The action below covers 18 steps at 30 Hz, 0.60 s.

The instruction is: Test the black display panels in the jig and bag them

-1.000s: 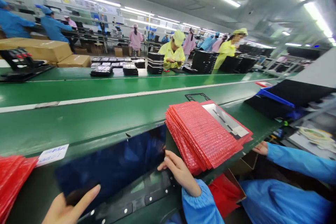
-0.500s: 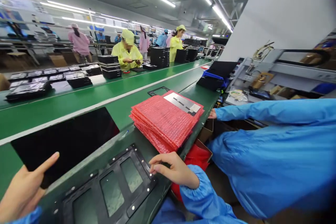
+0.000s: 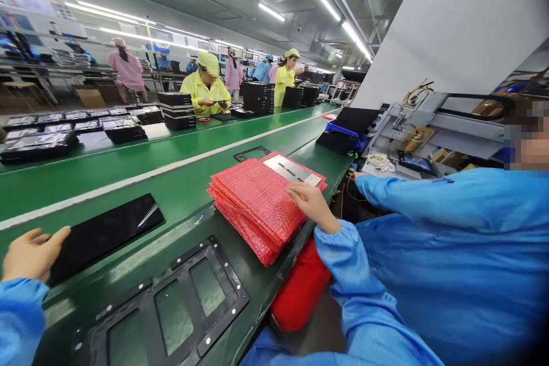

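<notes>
left hand (image 3: 32,254) open, fingers (image 3: 60,234) spread, at the end of a black glass panel (image 3: 103,238) lying flat on the green tabletop (image 3: 189,206); right hand (image 3: 311,204) rests on a stack of red bubble bags (image 3: 253,206), fingers loosely together, clamped on nothing. risk: the panel lies ungripped, so a nudge could slide it into the black slotted fixture (image 3: 171,303) nearby and scratch it; the stack, near the edge, could slip off if pressed.

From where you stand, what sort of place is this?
Probably an electronics factory assembly line: a long green conveyor belt, stacks of black flat panels, and workers in matching smocks and caps.
</notes>
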### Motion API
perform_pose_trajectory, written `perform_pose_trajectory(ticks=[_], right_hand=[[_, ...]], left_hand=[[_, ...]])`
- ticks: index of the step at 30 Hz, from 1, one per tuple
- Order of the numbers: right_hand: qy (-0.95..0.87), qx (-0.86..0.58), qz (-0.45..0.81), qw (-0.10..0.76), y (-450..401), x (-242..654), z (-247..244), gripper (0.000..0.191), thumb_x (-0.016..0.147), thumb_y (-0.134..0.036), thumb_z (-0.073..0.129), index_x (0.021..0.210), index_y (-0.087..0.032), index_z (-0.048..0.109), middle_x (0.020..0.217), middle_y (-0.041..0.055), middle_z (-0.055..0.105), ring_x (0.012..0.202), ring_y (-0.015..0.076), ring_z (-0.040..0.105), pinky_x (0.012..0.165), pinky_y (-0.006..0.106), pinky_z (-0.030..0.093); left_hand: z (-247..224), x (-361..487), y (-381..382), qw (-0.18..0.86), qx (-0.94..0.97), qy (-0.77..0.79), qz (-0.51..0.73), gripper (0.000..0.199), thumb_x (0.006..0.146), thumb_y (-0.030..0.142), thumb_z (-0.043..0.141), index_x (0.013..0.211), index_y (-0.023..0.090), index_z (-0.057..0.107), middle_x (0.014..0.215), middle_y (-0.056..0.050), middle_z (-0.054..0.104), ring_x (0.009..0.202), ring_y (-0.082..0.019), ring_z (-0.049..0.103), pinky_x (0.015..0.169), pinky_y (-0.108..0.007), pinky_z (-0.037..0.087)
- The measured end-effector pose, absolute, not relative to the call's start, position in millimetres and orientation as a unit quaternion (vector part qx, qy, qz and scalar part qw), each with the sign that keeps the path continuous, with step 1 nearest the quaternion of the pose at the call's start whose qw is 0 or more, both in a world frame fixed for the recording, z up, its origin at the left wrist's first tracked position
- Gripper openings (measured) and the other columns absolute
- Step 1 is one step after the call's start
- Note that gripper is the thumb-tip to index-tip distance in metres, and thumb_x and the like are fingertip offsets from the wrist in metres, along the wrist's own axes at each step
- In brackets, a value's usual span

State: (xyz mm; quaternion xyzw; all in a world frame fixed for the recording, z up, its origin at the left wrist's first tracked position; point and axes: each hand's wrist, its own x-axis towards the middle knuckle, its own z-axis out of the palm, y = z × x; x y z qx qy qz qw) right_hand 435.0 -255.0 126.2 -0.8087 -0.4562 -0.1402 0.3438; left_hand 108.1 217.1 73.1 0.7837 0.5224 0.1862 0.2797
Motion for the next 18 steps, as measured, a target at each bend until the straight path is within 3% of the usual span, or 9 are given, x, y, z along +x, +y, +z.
perform_pose_trajectory(ticks=[2, 5, 9, 14, 18], right_hand=[[-0.458, -0.825, -0.142, 0.3, -240, 460, 124, 0.029, 0.096, -0.028, 0.048, 0.092, -0.018, 0.074, 0.113, 0.0119, 0.067, 0.108, 0.0253, 0.062, 0.097, 0.039, 0.046], [-0.472, -0.839, -0.111, 0.247, -220, 478, 118, 0.028, 0.09, -0.038, 0.059, 0.103, -0.018, 0.074, 0.128, 0.0155, 0.059, 0.115, 0.0304, 0.058, 0.1, 0.042, 0.044], [-0.483, -0.853, -0.076, 0.185, -206, 480, 115, 0.065, 0.078, -0.062, 0.068, 0.128, -0.021, 0.061, 0.12, 0.0144, 0.064, 0.105, 0.0318, 0.063, 0.091, 0.04, 0.048], [-0.46, -0.869, -0.096, 0.153, -200, 476, 120, 0.058, 0.086, -0.062, 0.06, 0.118, -0.015, 0.066, 0.109, 0.0162, 0.069, 0.102, 0.0326, 0.064, 0.088, 0.038, 0.046], [-0.477, -0.859, -0.109, 0.15, -194, 464, 122, 0.048, 0.087, -0.054, 0.063, 0.112, -0.013, 0.068, 0.106, 0.0162, 0.069, 0.103, 0.0308, 0.063, 0.092, 0.039, 0.044]], left_hand=[[78, 126, 194, 0.388, 0.752, 0.5, 0.187, 0.073, 0.079, 0.07, 0.048, 0.128, 0.016, 0.045, 0.142, -0.018, 0.048, 0.124, -0.032, 0.051, 0.098, -0.041, 0.046], [86, 164, 134, 0.592, 0.723, 0.33, 0.133, 0.067, 0.079, 0.062, 0.061, 0.13, 0.021, 0.045, 0.147, -0.011, 0.045, 0.131, -0.025, 0.046, 0.097, -0.029, 0.046], [92, 210, 41, 0.691, 0.692, 0.205, 0.024, 0.068, 0.08, 0.061, 0.064, 0.132, 0.02, 0.049, 0.141, -0.012, 0.051, 0.124, -0.026, 0.053, 0.088, -0.03, 0.052], [86, 254, -33, 0.834, 0.541, 0.103, 0.028, 0.048, 0.086, 0.046, 0.065, 0.125, 0.019, 0.059, 0.144, -0.015, 0.048, 0.118, -0.027, 0.058, 0.08, -0.03, 0.055], [78, 278, -52, 0.917, 0.382, 0.091, 0.068, 0.038, 0.092, 0.036, 0.059, 0.122, 0.014, 0.06, 0.131, -0.016, 0.059, 0.11, -0.024, 0.063, 0.085, -0.031, 0.056]])
